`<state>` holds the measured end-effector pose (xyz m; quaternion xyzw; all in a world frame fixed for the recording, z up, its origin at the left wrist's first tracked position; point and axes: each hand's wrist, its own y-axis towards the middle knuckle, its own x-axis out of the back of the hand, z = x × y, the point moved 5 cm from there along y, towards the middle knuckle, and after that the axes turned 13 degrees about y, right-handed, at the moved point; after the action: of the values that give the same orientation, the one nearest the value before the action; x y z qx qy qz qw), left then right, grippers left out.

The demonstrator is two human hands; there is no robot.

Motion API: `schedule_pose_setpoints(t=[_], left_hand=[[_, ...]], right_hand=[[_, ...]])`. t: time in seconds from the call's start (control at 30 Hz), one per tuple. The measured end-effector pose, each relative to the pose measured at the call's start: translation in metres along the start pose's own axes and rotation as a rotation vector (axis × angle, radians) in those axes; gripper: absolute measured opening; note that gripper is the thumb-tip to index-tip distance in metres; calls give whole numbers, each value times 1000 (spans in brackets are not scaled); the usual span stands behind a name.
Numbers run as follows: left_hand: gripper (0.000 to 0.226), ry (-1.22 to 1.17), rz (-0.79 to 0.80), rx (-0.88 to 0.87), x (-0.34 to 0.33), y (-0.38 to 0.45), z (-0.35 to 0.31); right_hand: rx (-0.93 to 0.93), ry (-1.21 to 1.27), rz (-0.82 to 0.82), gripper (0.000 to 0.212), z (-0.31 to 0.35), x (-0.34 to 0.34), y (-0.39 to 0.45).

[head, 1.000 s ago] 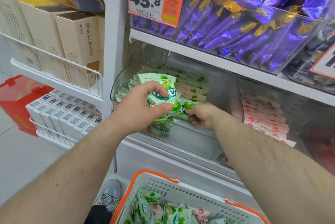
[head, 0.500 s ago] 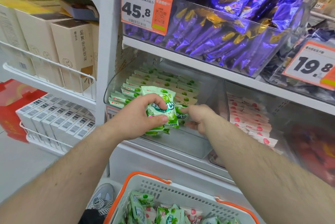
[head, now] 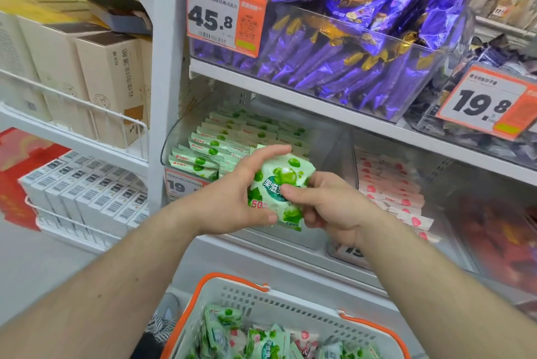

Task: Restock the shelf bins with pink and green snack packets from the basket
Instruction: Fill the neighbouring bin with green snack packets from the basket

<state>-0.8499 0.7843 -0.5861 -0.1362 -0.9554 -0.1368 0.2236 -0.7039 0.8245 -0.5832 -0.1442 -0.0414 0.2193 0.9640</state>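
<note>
A stack of green snack packets (head: 280, 184) is held in front of the clear green-packet bin (head: 174, 137). My left hand (head: 232, 198) grips the stack from the left, thumb at the bottom and fingers over its top. My right hand (head: 328, 207) pinches its right side, thumb on the front. Rows of green packets (head: 220, 143) fill the bin behind. The neighbouring clear bin (head: 353, 155) on the right holds pink packets (head: 398, 193). Below, the white basket with orange rim (head: 232, 281) carries mixed green and pink packets (head: 261, 341).
Purple snack bags (head: 348, 47) fill the shelf above, with price tags 45.8 (head: 225, 17) and 19.8 (head: 485, 102). Tan boxes (head: 110, 76) and white barcode boxes (head: 87, 193) sit on wire shelves at left. A red box (head: 17, 169) stands on the floor.
Both hands drew back out of the green bin toward me with the stack. My right hand moved from the packets in the bin onto the stack's right side.
</note>
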Motion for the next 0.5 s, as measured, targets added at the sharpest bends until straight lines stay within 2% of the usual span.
schedule_pose_setpoints(t=[0.07, 0.13, 0.2, 0.27, 0.4, 0.5], left_hand=[[104, 3, -59, 1, 1, 2, 0], [103, -28, -215, 52, 10, 2, 2], [97, -20, -382, 112, 23, 1, 9], [87, -11, -479, 173, 31, 0, 17], [76, -8, -513, 258, 34, -1, 25], [70, 6, -501, 260, 30, 0, 26]], right_hand=[[21, 76, -63, 9, 2, 6, 8], [72, 103, -187, 8, 8, 18, 18], [97, 16, -291, 10, 11, 31, 28], [41, -119, -323, 12, 6, 38, 38], [-147, -247, -393, 19, -15, 46, 64], [-305, -197, -379, 23, -39, 47, 88]])
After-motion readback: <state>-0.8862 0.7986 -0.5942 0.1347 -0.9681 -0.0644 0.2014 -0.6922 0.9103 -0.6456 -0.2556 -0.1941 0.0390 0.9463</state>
